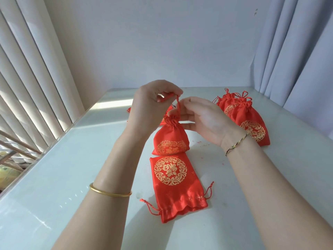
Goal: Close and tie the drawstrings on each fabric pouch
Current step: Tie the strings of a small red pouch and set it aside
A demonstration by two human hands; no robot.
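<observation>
A red fabric pouch (170,139) with a gold emblem hangs just above the table, its mouth gathered tight. My left hand (151,105) pinches the top of its red drawstring (178,105) and holds it up. My right hand (203,120) sits just right of the cord, its fingertips touching the string near the gathered neck. A second red pouch (175,184) lies flat and ungathered on the table below, with its drawstring ends loose at both sides.
A pile of cinched red pouches (246,120) lies at the right back of the white table (72,177). More red fabric (128,110) shows behind my left hand. Vertical blinds (27,87) line the left, a curtain (297,51) the right.
</observation>
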